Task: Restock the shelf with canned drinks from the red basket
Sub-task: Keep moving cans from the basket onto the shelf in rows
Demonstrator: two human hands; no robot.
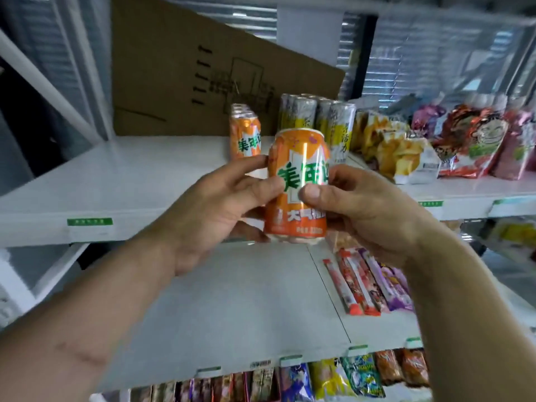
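Both hands hold one orange can (297, 187) upright in front of the white shelf (121, 184). The left hand (214, 210) and right hand (356, 207) grip its sides. Green Chinese letters "美年达" show on it. More orange cans (245, 132) stand behind.

Bright even light; glare streak on orange can (297, 187); soft blur, wide-angle edge bending.
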